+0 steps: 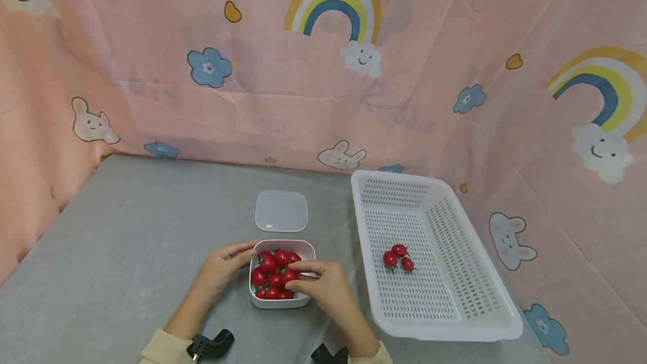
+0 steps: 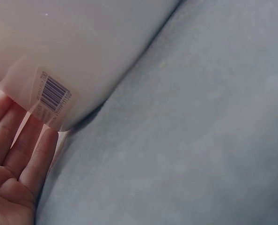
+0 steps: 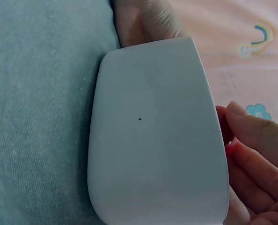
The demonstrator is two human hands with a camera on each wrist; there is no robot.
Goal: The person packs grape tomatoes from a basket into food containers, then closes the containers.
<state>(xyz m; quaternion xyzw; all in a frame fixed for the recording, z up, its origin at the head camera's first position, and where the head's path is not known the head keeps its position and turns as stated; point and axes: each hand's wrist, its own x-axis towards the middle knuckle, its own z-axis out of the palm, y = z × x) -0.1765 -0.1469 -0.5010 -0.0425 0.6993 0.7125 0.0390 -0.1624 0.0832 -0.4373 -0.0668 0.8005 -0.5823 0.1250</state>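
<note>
A white container (image 1: 283,303) full of red cherry tomatoes (image 1: 268,265) stands on the table between the two hands. My left hand (image 1: 222,265) touches its left side and back corner near the rim. In the left wrist view, those fingers (image 2: 29,140) lie nearly straight against the wall beside a barcode label (image 2: 54,93). My right hand (image 1: 328,288) reaches over the right rim and pinches a cherry tomato (image 1: 289,276) between thumb and fingers. In the right wrist view, that tomato (image 3: 224,124) shows partly behind the container wall (image 3: 153,126).
A large white slotted basket (image 1: 364,274) stands on the right, with three cherry tomatoes (image 1: 399,250) inside. Behind the container lies a translucent lid (image 1: 281,211) on the grey tabletop (image 1: 126,251). A pink printed curtain (image 1: 283,111) encloses the back and sides.
</note>
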